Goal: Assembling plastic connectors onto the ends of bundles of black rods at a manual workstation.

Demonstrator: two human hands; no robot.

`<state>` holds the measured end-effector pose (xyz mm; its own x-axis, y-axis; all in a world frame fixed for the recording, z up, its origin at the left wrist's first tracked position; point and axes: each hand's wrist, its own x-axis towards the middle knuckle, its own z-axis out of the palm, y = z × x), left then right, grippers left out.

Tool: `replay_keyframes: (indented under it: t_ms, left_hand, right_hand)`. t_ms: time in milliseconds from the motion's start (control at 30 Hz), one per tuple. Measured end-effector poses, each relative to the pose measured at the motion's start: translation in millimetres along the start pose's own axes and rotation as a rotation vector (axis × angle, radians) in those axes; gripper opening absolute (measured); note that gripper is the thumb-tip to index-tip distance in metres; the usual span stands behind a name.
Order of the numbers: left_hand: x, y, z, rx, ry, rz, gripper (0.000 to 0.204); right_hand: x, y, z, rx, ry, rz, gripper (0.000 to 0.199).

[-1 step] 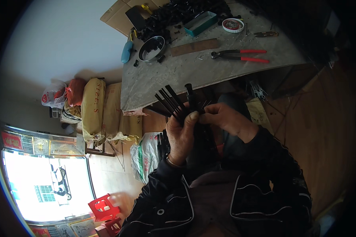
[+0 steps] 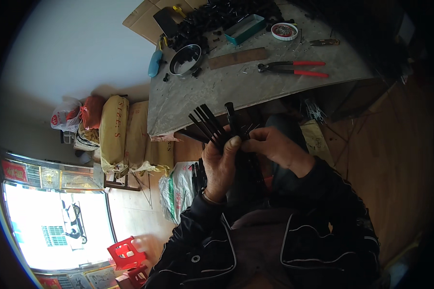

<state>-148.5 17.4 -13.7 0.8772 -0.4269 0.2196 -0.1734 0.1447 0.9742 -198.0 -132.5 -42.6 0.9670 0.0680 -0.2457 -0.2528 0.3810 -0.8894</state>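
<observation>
My left hand is closed around a bundle of thin black strips that fan out upward and to the left, just in front of the table's near edge. My right hand meets it from the right, fingertips pinching a thicker black piece that stands upright beside the fan. Both hands are held close together above my lap. Dark jacket sleeves cover both forearms.
The grey table carries red-handled pincers, a wooden strip, a metal bowl, a teal tray, a round lid of small parts and a heap of black parts. Filled sacks, a white bag and a red stool are on the floor to the left.
</observation>
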Motion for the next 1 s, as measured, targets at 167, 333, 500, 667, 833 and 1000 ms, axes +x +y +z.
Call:
replay_keyframes:
  t_ms: [167,333,500,667,833,1000]
  left_hand:
    - [15,0,-17,0.395,-0.135,0.106,0.025]
    - [13,12,-5,0.159,-0.116,-0.092,0.026]
    - [13,3,-6,0.044,-0.142,-0.122,0.029]
    - [21,1,-8,-0.251,-0.187,-0.263,0.029]
    - [20,-4,-9,-0.285,-0.185,-0.250,0.028]
    - [22,-2,-8,-0.323,-0.183,-0.262,0.025]
  right_hand:
    - [-5,-6,8,-0.311,0.155,-0.146,0.022]
    - [1,4,3,-0.143,0.117,-0.139,0.028]
    - [5,0,-4,-0.036,0.066,-0.067,0.029]
    - [-6,-5,7,-0.279,0.189,-0.119,0.020]
    - [-4,2,1,-0.160,0.127,-0.166,0.023]
    - [1,-9,-2,-0.099,0.146,0.000,0.021]
